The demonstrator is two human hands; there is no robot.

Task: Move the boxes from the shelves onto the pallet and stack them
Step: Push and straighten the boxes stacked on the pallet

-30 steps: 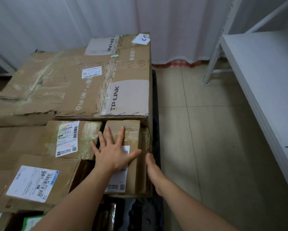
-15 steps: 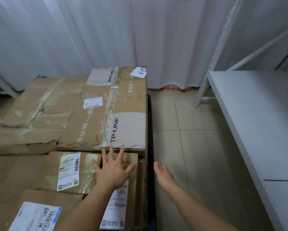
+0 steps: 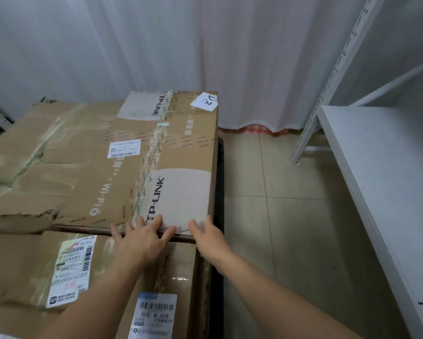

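your left hand (image 3: pixel 141 241) lies flat with its fingers spread, the palm over the top of the narrow box (image 3: pixel 178 272) in front of you and the fingertips reaching onto the near edge of the big tp-link box (image 3: pixel 171 167); it grips nothing. your right hand (image 3: pixel 209 237) is also open, fingers straight, pressed against the near right corner of the tp-link box, with nothing held in it. that tp-link box sits at the back right of the stack, its top taped and carrying a small barcode label (image 3: pixel 123 149) and a white handwritten tag (image 3: pixel 205 102) at the far right corner. a torn, heavily taped box (image 3: pixel 34 152) lies just beside it on the left, touching it. in front of that one, a lower box with a tall shipping label (image 3: pixel 74 270) rests beside the narrow box. the dark edge of the pallet (image 3: pixel 220 172) shows along the right side of the stack, on the tiled floor (image 3: pixel 291 228). a white shelf (image 3: pixel 386 167) stands well apart to your right, and a white curtain (image 3: pixel 181 45) hangs behind everything.
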